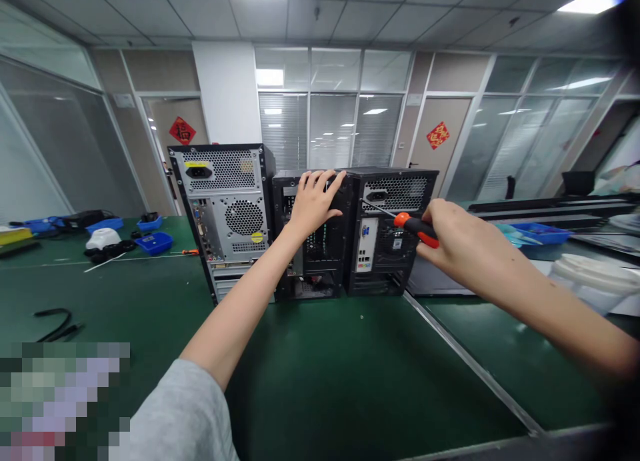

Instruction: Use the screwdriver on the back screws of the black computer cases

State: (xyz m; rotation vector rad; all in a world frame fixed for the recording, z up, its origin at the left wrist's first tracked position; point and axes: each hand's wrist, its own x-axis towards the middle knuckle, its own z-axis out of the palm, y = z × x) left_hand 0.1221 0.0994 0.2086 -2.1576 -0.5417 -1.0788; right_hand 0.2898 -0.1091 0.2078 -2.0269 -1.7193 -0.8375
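My right hand point(453, 231) grips a screwdriver point(413, 226) with a red and black handle. Its thin shaft points left, and the tip meets the upper left of the back panel on the right computer case point(400, 194), by the power socket. With fingers spread, my left hand point(315, 201) rests against the upper back of the middle computer case point(320, 268), hiding part of it. That case has dark open areas in its back. A taller computer case point(245, 214) with a silver back, fan grille and yellow labels stands at the left. All three stand upright, backs towards me.
Blue trays point(154, 243), a white and black object point(104, 243) and another screwdriver point(190, 252) lie on the green table point(320, 381) at left. A black cable point(57, 324) is nearer. To the right are a white tub point(593, 281), a blue bin point(543, 233) and a metal strip point(470, 364).
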